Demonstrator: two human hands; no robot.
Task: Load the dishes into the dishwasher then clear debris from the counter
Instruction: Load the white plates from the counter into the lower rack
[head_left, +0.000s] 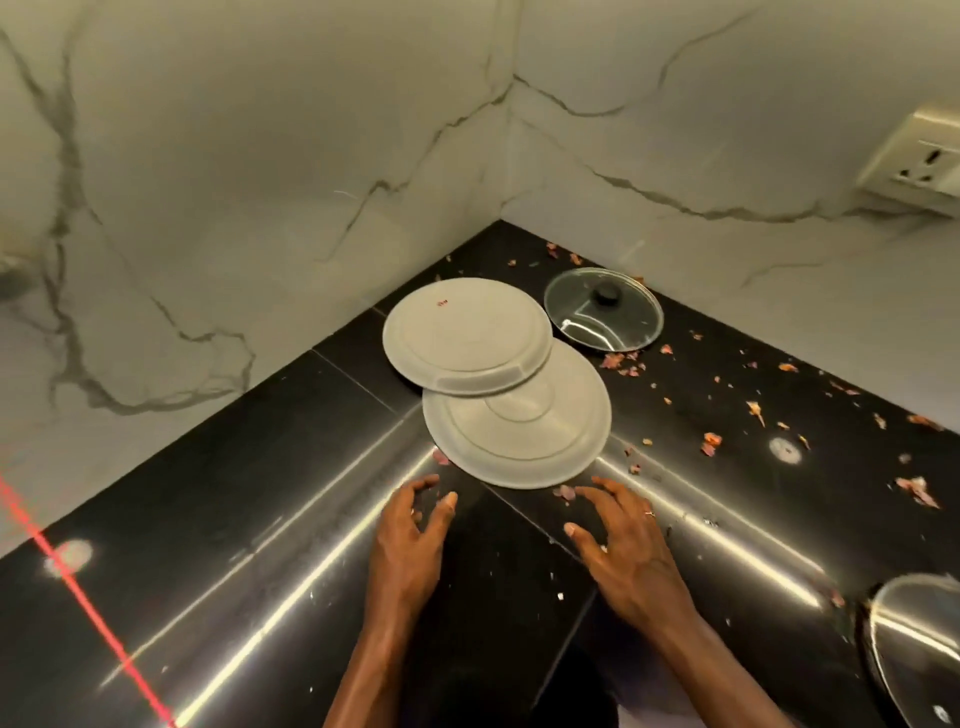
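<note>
Black polished counter (260, 519) is seen running into a corner formed by two marble-patterned walls (260, 156). On the right wall a switched socket (919, 161) is mounted. A thin red line of light (78, 582) is cast across the counter at the left.

Two grey plates are located near the corner. The near plate (519, 436) lies flat on the counter. The far plate (467, 332) overlaps it, with its near edge resting on the far part of the near plate. Just beside the far plate, to the right, a glass lid (602, 317) with a black knob (606, 295) is laid on the counter.

Pinkish-orange debris (623, 362) is scattered over the right part of the counter, with a few scraps near the front rim of the near plate. At the lower right edge of the view, a domed metal item (914, 639) is partly visible.

The left hand (410, 530) and the right hand (623, 545) are positioned just in front of the near plate, apart from it. The fingers of both are spread and slightly bent, and nothing is held. Contact with the counter cannot be determined. A ring (649, 514) is worn on the right hand.
</note>
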